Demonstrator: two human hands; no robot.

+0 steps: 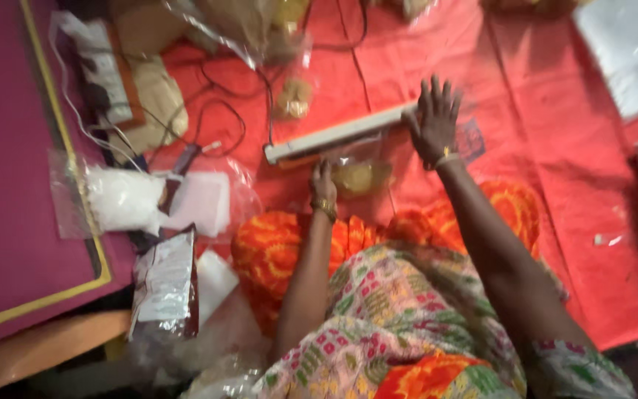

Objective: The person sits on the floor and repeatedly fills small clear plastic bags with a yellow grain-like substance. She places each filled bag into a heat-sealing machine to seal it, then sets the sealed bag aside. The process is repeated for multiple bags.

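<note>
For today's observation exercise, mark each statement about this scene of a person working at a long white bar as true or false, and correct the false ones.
1. The right hand presses flat on the long white bar. True.
2. The left hand holds a clear bag by the bar. True.
3. The floor cloth is blue. False: it is red.
4. Both wrists are bare. False: each wears a bangle.
5. A clear bag of white stuff lies to the left. True.

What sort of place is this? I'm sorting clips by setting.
Probably a home packing spot on the floor: a red sheet as work surface, a long white heat sealer pressed by the right hand, and filled clear bags nearby.
</note>
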